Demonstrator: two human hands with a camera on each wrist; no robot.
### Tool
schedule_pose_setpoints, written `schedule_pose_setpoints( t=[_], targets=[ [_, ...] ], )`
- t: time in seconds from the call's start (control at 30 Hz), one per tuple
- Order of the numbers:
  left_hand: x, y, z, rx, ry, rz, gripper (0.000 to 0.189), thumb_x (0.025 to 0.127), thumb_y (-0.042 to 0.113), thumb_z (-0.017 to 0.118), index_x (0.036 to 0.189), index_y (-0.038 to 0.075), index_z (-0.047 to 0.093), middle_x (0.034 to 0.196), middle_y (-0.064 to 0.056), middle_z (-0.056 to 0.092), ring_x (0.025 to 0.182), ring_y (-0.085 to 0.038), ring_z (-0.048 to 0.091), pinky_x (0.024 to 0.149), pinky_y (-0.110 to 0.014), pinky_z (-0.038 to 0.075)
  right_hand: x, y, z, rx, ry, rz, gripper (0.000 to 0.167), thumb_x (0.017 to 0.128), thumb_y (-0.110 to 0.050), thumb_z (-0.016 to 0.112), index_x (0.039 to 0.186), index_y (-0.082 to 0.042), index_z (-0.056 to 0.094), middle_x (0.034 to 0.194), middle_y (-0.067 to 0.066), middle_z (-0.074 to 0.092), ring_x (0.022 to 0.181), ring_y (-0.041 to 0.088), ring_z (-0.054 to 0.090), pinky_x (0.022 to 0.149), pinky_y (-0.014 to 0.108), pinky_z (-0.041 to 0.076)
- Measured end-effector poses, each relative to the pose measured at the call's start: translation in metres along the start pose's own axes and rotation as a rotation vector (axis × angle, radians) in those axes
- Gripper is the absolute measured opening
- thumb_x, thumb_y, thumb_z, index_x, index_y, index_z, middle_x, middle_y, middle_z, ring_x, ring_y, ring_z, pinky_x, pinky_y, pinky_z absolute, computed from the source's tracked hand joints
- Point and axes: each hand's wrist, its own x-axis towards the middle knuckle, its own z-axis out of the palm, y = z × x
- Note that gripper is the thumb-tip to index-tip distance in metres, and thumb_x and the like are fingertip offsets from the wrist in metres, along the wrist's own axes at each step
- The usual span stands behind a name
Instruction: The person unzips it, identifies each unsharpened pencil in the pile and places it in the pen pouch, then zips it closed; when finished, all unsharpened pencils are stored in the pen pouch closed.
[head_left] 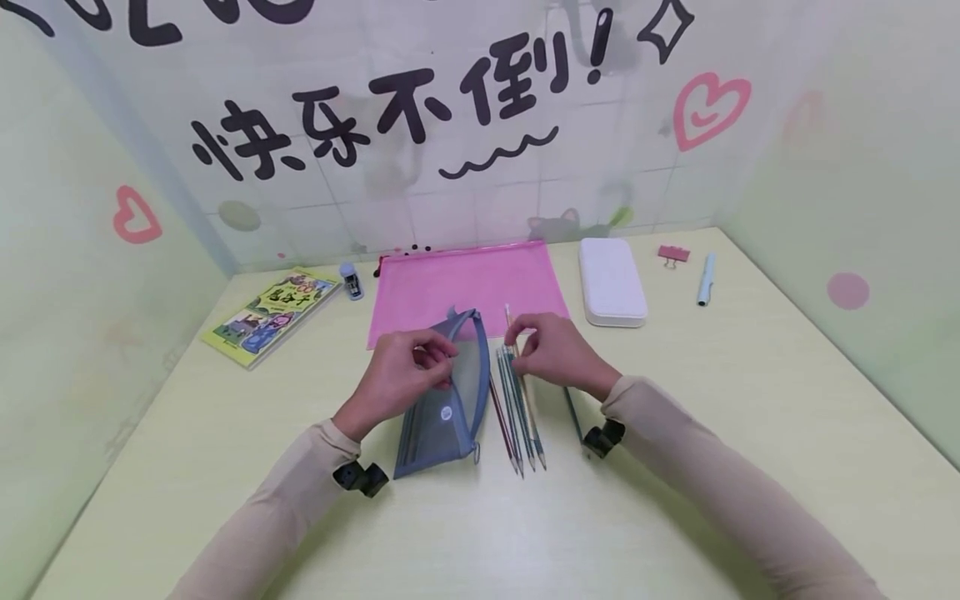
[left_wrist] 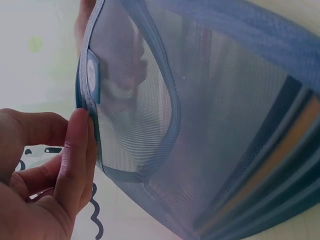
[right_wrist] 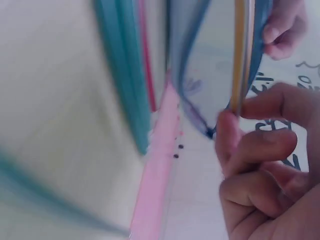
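My left hand point(head_left: 393, 375) pinches the opening edge of a blue mesh pencil pouch point(head_left: 431, 425), which is tilted up off the table with its mouth gaping toward the right. Dark and orange stripes show through its mesh in the left wrist view. With thumb and forefinger, my right hand point(head_left: 558, 350) pinches a yellow pencil point(right_wrist: 239, 60) near its upper end. Beside it several green pencils point(head_left: 513, 400) and a dark red pencil point(head_left: 501, 421) lie in a row, points toward me. Another green pencil point(head_left: 573, 412) lies apart, partly hidden by my right forearm.
Behind the pouch lies a pink zip folder point(head_left: 465, 283). A white case point(head_left: 611, 279), a pink binder clip point(head_left: 673, 254) and a light blue pen point(head_left: 707, 279) are at back right. To the back left are a book point(head_left: 273, 317) and a small blue-capped bottle point(head_left: 351, 282).
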Motion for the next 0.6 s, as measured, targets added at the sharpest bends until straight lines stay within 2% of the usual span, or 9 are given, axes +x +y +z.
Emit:
schedule_pose_setpoints(
  t=[0.17,0.27,0.43,0.6],
  targets=[
    [-0.001,-0.001,0.0,0.003,0.003,-0.004,0.014,0.089,0.003,0.066,0.101,-0.001,0.073,0.085,-0.013,0.073,0.067,-0.013,0.068,0.062,-0.025,0.061,0.009,-0.016,0.015,0.147,0.144,-0.012,0.028,0.081,-0.008,0.07,0.109,-0.006,0.066,0.077,0.008,0.07,0.065,0.016,0.062,0.055,0.026,0.048],
    [-0.001,0.0,0.0,0.013,0.002,-0.002,0.015,0.089,0.003,0.066,0.102,-0.002,0.072,0.086,-0.013,0.073,0.068,-0.013,0.068,0.063,-0.025,0.061,0.012,-0.022,0.027,0.203,0.191,0.003,0.029,0.082,-0.007,0.069,0.111,-0.007,0.065,0.079,0.009,0.07,0.066,0.017,0.062,0.056,0.025,0.048],
    [-0.001,0.001,0.0,0.011,-0.001,-0.003,0.016,0.09,0.003,0.066,0.103,-0.003,0.072,0.087,-0.013,0.072,0.068,-0.013,0.068,0.063,-0.025,0.062,0.014,-0.025,0.043,0.245,0.199,0.019,0.029,0.083,-0.006,0.069,0.112,-0.007,0.065,0.079,0.01,0.072,0.063,0.015,0.061,0.055,0.023,0.049],
    [-0.001,0.002,0.0,-0.001,0.004,-0.006,0.016,0.089,0.003,0.066,0.104,-0.002,0.072,0.087,-0.013,0.071,0.069,-0.013,0.069,0.063,-0.025,0.063,0.011,-0.027,0.052,0.268,0.149,0.019,0.03,0.082,-0.005,0.07,0.112,-0.006,0.066,0.08,0.01,0.073,0.065,0.014,0.064,0.057,0.024,0.052]
  ],
)
